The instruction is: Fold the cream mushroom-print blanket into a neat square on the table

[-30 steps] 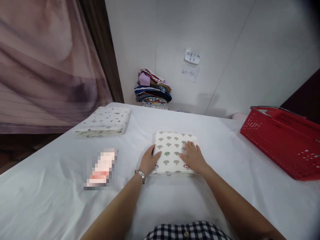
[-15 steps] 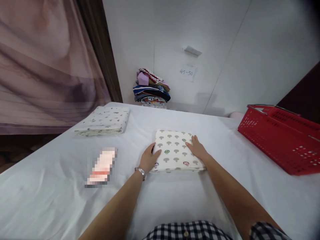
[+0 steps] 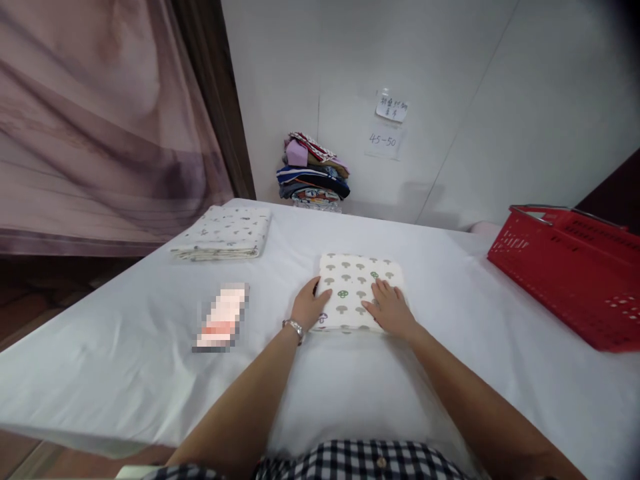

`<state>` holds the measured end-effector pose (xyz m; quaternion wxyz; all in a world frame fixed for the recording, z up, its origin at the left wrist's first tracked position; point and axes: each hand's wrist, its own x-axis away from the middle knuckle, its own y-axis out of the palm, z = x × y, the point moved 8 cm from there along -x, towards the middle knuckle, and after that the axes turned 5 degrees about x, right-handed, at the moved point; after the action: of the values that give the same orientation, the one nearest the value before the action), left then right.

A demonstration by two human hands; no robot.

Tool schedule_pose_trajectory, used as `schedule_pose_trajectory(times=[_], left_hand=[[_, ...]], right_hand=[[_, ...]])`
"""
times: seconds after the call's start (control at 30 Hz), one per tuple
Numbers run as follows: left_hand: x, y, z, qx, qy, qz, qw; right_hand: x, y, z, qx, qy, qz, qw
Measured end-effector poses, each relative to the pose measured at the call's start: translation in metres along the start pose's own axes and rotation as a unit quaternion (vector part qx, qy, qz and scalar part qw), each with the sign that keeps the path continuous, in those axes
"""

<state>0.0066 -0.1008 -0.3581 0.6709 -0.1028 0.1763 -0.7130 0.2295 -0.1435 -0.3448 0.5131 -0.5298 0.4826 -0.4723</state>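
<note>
A folded white cloth (image 3: 350,280) printed with grey, green and purple mushrooms lies flat on the white-covered table in front of me. My left hand (image 3: 307,307), with a bracelet at the wrist, grips its left edge: the thumb is on top and the other fingers go down along the side, partly hidden. Spread flat on the cloth's right half is my right hand (image 3: 393,308), its fingers apart and pressing the top surface. Nothing is held in the right hand.
Another folded patterned cloth (image 3: 225,230) lies at the table's back left. Nearer me is a blurred-out phone-like object (image 3: 223,317). A red basket (image 3: 565,273) stands on the right. Behind the table rises a stack of folded fabrics (image 3: 314,175) by the wall with paper notes (image 3: 384,142).
My right hand has moved from the cloth's right edge inward onto its top. The left hand stays at the left edge. The whole view has shifted slightly.
</note>
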Motion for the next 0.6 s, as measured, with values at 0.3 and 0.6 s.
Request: schedule_pose_trajectory(times=[0.3, 0.6], left_hand=[[0.0, 0.002, -0.005, 0.055, -0.018, 0.018, 0.998], [0.001, 0.001, -0.005, 0.036, -0.011, 0.01, 0.999]], right_hand=[[-0.007, -0.007, -0.011, -0.034, 0.029, -0.046, 0.998], [-0.079, -0.004, 0.007, 0.018, 0.056, 0.01, 0.998]])
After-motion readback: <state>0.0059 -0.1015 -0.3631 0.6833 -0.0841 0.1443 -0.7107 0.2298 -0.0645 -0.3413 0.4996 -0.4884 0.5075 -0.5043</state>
